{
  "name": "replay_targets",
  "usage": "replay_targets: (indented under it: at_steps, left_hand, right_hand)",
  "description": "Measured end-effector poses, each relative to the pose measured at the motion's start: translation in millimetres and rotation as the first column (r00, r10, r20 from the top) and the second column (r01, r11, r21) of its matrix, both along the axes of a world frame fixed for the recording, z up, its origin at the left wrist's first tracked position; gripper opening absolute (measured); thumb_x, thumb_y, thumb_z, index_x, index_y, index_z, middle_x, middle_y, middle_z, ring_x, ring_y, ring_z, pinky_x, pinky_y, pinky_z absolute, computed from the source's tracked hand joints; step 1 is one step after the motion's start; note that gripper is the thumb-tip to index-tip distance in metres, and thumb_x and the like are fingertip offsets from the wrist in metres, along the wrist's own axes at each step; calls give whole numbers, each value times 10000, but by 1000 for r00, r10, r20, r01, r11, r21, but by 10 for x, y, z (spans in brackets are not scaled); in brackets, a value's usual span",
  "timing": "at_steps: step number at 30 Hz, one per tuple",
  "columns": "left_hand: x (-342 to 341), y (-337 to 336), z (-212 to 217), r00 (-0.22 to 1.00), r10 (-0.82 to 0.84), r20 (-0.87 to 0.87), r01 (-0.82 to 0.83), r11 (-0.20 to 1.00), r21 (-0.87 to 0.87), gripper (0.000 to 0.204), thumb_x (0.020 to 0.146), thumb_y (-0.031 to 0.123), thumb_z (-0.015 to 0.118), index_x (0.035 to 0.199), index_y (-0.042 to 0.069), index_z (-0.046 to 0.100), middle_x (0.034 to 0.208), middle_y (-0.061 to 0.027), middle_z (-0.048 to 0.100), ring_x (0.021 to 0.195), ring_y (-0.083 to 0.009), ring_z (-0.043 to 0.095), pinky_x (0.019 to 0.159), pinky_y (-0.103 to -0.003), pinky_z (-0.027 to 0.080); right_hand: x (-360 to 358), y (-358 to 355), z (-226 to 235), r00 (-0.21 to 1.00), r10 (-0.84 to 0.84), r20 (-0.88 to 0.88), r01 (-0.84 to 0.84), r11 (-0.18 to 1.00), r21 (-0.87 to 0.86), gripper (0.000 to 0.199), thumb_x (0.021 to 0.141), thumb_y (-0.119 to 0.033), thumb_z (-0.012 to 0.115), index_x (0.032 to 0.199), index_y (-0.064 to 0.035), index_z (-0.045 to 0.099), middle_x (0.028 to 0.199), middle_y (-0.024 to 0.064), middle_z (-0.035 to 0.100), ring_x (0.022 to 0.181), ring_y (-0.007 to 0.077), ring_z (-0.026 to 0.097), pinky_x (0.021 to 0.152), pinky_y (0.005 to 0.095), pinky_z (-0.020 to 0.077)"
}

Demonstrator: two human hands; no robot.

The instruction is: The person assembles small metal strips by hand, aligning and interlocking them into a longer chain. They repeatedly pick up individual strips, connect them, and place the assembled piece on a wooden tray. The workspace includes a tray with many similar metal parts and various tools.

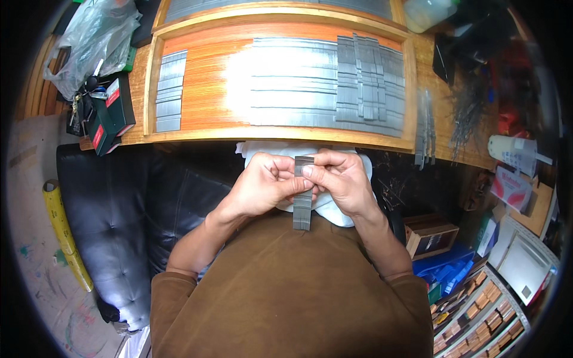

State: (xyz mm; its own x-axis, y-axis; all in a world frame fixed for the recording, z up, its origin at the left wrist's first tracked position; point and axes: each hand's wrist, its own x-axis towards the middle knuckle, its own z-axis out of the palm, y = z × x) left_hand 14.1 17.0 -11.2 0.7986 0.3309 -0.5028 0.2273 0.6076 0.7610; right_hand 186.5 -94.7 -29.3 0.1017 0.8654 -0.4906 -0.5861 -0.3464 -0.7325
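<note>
In front of my chest, both hands hold a narrow grey strip (pixel 302 218) marked with dark lines across it. My left hand (pixel 262 185) pinches its left side, thumb on the face. My right hand (pixel 345 182) grips it from the right near the top, with the thumb pressed on the front. The strip's lower end hangs toward my brown shirt, and the fingers cover part of its middle. Beyond my hands, a wood-framed orange tray (pixel 206 83) holds similar grey strips (pixel 292 80), laid side by side; several (pixel 364 77) overlap on top at the right.
Dark boxes (pixel 110 113) and a clear plastic bag (pixel 95 36) sit left of the tray. Loose grey strips (pixel 425 128) and thin dark wires (pixel 468 113) lie to its right. A black padded seat (pixel 107 221) is at my left, and a wooden box (pixel 431 235) at my right.
</note>
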Motion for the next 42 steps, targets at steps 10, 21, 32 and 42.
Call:
replay_targets:
  at_steps: [10,21,32,42]
  left_hand:
    - [-163,-70,13,958,-29,285,-213,596,775,285,828,-75,794,1110,-45,765,905,-172,786,770,-275,774,681,-324,601]
    - [-186,-74,-43,967,-22,253,-191,592,783,321,781,-135,744,1088,-44,765,929,-171,789,811,-280,781,711,-339,613]
    - [-159,-80,-120,958,-8,286,-238,533,812,297,781,-124,747,1064,-37,766,906,-167,784,785,-299,771,693,-351,608]
    - [-260,87,483,936,8,353,-325,409,852,341,771,-168,706,1087,-53,762,931,-179,778,814,-322,779,734,-357,618]
  right_hand:
    - [-76,20,428,767,-130,629,-176,899,401,251,850,33,843,1088,-45,833,866,30,661,772,111,628,655,252,510]
    - [-87,57,340,777,-130,616,-170,899,404,209,789,41,889,974,-37,830,839,28,665,753,114,626,645,258,498]
    - [-75,93,303,750,-118,651,-205,894,398,245,764,58,895,981,-34,828,827,24,653,754,122,616,650,263,494]
    - [-130,442,821,750,-160,641,-329,751,573,319,769,66,861,1055,-72,829,829,45,607,723,165,603,635,304,500]
